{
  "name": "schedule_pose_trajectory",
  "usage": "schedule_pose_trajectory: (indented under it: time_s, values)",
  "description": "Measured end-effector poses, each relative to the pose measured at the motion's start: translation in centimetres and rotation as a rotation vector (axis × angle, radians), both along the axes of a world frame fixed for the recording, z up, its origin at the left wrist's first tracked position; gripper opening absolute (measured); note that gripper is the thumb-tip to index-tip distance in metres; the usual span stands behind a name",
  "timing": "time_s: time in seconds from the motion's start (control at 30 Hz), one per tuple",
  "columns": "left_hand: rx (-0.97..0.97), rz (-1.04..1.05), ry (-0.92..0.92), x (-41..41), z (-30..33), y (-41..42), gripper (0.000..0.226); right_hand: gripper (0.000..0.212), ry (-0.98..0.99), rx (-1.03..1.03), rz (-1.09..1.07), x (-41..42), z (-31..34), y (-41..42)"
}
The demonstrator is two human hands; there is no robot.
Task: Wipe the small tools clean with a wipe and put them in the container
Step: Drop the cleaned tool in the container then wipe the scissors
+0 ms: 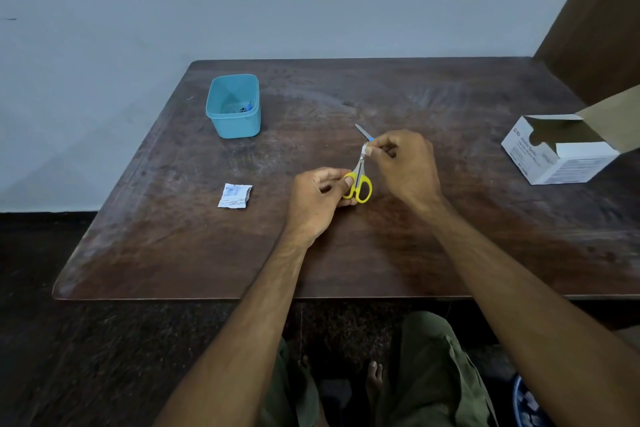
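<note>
A blue container (234, 106) with small items inside is seen at the far left of the wooden table (450, 218), and a torn white sachet (235, 196) lies flat nearer the front edge. At centre, the yellow-handled scissors (360, 177) are held above the table, handles gripped by the curled fingers of the left hand (320, 199), blades closed, long axis directed away from the person. A small white wipe (365, 148) is pinched around the blades by the right hand (403, 163), a grey blade-like tool (363, 132) is seen just beyond it, and an opened white carton (557, 156) is shown at far right.
</note>
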State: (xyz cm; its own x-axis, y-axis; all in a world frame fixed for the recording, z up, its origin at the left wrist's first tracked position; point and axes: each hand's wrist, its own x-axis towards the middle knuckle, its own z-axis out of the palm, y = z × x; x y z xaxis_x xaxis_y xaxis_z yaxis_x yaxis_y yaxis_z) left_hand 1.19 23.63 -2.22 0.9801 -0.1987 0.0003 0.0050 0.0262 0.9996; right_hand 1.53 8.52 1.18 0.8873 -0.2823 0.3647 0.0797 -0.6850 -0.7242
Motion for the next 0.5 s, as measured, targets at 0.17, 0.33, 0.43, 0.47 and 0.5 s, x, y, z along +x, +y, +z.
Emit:
schedule_pose_trajectory:
  time_s: [0.17,0.33,0.43,0.47,0.5]
  values:
    - [-0.001,0.010,-0.006,0.2,-0.2,0.1,0.014,0.006,0.015,-0.101,0.102,-2.4,-0.8,1.2]
    - [0.006,0.002,-0.010,0.1,-0.2,-0.1,0.016,0.007,0.014,-0.176,0.079,-1.6,-0.6,0.7]
    - [-0.021,0.019,-0.001,0.2,-0.3,0.0,0.014,0.009,0.027,-0.193,0.092,-1.4,-0.2,1.2]
    - [-0.029,0.024,0.000,0.2,-0.3,0.1,0.014,0.009,0.040,-0.219,0.133,-1.5,-0.3,1.4]
    - [-0.033,0.024,-0.001,0.2,-0.4,0.1,0.014,0.010,0.054,-0.255,0.174,-1.8,-0.3,1.7]
